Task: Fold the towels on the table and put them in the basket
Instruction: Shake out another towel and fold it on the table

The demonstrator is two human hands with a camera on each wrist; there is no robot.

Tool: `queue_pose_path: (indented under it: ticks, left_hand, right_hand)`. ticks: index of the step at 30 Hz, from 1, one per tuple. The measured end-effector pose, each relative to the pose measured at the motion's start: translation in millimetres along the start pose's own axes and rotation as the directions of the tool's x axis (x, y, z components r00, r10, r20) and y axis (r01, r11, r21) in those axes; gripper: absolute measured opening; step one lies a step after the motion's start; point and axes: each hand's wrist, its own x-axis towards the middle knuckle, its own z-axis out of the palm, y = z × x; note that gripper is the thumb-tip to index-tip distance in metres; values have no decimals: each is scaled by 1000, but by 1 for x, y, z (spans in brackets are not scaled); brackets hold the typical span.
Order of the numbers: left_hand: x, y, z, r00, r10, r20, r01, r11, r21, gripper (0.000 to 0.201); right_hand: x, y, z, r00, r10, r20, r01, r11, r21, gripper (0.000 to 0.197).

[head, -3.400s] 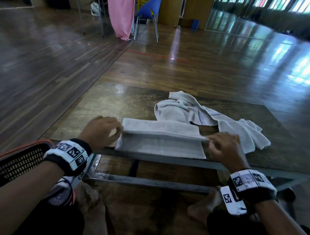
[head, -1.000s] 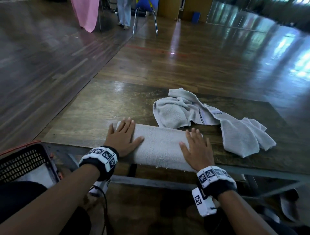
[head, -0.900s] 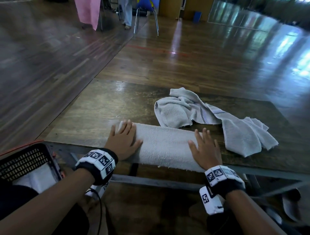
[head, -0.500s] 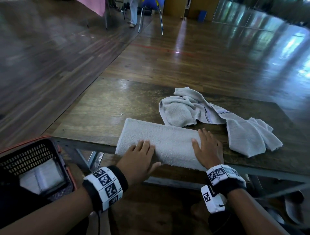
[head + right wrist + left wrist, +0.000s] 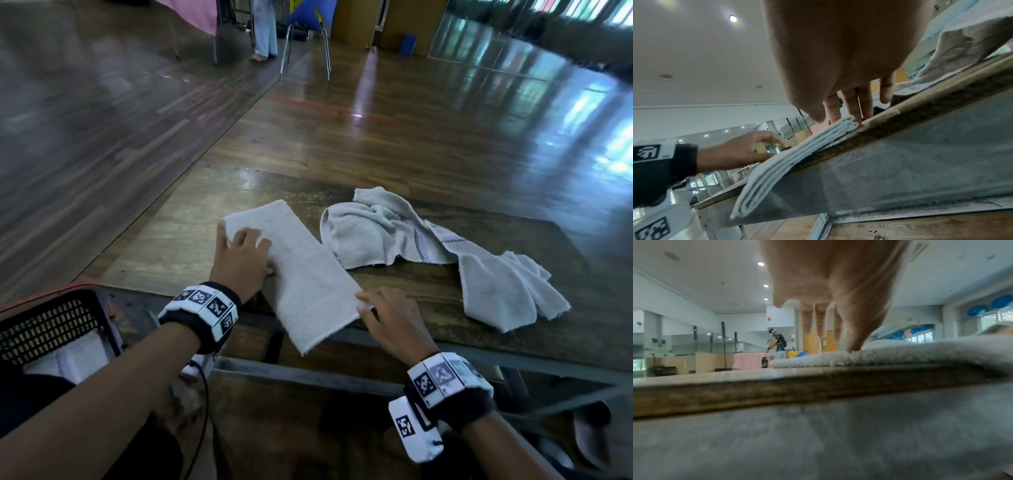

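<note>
A folded grey towel (image 5: 301,270) lies slantwise on the wooden table (image 5: 178,246), its near end hanging over the front edge. My left hand (image 5: 241,255) rests flat on its far left part with fingers spread; the thumb (image 5: 855,337) presses the pile. My right hand (image 5: 380,310) touches the towel's near right corner with straight fingers (image 5: 851,104); the layered towel edge (image 5: 789,160) shows there. A crumpled towel (image 5: 380,233) lies unfolded to the right. The black basket (image 5: 48,325) stands low on the left with a folded white towel (image 5: 68,359) in it.
The crumpled towel's tail (image 5: 507,294) spreads toward the table's right front. A metal rail (image 5: 308,375) runs under the table. Far back stand a blue chair (image 5: 305,24), a pink-draped table (image 5: 750,360) and a person (image 5: 779,344).
The folded towel has swung from lying along the front edge to a slant, its near end now overhanging. My left hand moved up to the far end; the right stays at the near corner.
</note>
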Motion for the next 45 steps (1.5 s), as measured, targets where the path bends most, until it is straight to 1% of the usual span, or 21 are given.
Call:
queue_pose_path:
  ticks: [2, 4, 6, 8, 9, 11, 15, 17, 19, 24, 26, 28, 31, 33, 35, 37, 38, 40, 41, 43, 45]
  left_hand:
    - [-11, 6, 2, 976, 168, -138, -182, 979, -94, 23]
    - [-29, 16, 2, 895, 369, -250, -423, 882, -209, 22]
    - [-49, 27, 5, 791, 532, -303, -599, 773, -207, 17]
    - [-66, 38, 16, 718, 625, -308, -688, 705, -174, 20]
    - [-72, 42, 22, 708, 643, -291, -699, 697, -161, 27]
    - [-80, 46, 32, 728, 637, -253, -676, 728, -113, 38]
    - [-81, 45, 36, 796, 527, -297, -574, 814, -93, 43]
    - [-78, 43, 35, 811, 494, -314, -547, 831, -103, 45]
    - [-77, 40, 34, 804, 487, -342, -555, 820, -136, 41]
    - [-79, 42, 28, 748, 502, -435, -635, 732, -247, 19]
    - [-80, 45, 22, 747, 496, -442, -637, 725, -262, 15]
    - [-81, 48, 14, 749, 483, -454, -631, 729, -266, 16]
    - [-84, 57, -6, 754, 442, -486, -616, 733, -289, 15]
    - [-86, 66, -23, 765, 378, -522, -593, 730, -340, 12]
    - [-92, 78, -41, 778, 311, -546, -575, 704, -417, 12]
    - [-99, 92, -56, 803, 242, -545, -554, 641, -531, 12]
    - [-102, 98, -62, 826, 198, -528, -528, 600, -601, 13]
    - [-107, 104, -70, 881, 102, -462, -446, 504, -739, 14]
    - [-108, 104, -72, 902, 57, -428, -405, 456, -793, 14]
    - [-111, 101, -75, 928, -17, -373, -340, 375, -863, 11]
    - [-113, 93, -76, 945, -72, -319, -284, 303, -910, 4]
  right_hand:
    - [3, 1, -3, 1000, -2, -10, 2, 1000, -6, 35]
    - [7, 4, -7, 999, 4, -39, -3, 1000, 14, 29]
    - [10, 7, -9, 997, 28, -68, -23, 996, 81, 20]
    - [12, 8, -9, 993, 65, -94, -52, 990, 133, 15]
    - [12, 9, -9, 992, 79, -101, -66, 989, 131, 17]
    - [12, 10, -6, 992, 92, -90, -86, 994, 73, 25]
    - [10, 12, -3, 995, 84, -61, -84, 996, 9, 34]
    - [10, 13, -2, 994, 82, -68, -81, 997, 15, 35]
    - [12, 14, -2, 994, 79, -73, -77, 997, 28, 34]
    - [17, 15, -2, 991, 100, -94, -89, 989, 117, 26]
    - [18, 15, -2, 989, 131, -74, -119, 982, 146, 25]
    - [18, 14, -3, 984, 171, -41, -156, 958, 242, 18]
    - [15, 17, -12, 976, 216, -16, -181, 855, 486, 9]
    - [10, 24, -25, 975, 217, -53, -139, 774, 617, 12]
    - [1, 37, -42, 976, 190, -105, -53, 678, 734, 15]
    - [-11, 52, -57, 985, 137, -101, 8, 555, 832, 12]
    - [-17, 60, -63, 992, 102, -76, 19, 475, 880, 13]
    - [-26, 74, -72, 1000, 18, -15, 8, 302, 953, 19]
    - [-29, 79, -75, 1000, -23, 12, -6, 245, 969, 24]
    - [-30, 81, -77, 995, -93, 33, -11, 226, 974, 34]
    - [-27, 73, -77, 992, -128, 2, 32, 264, 964, 40]
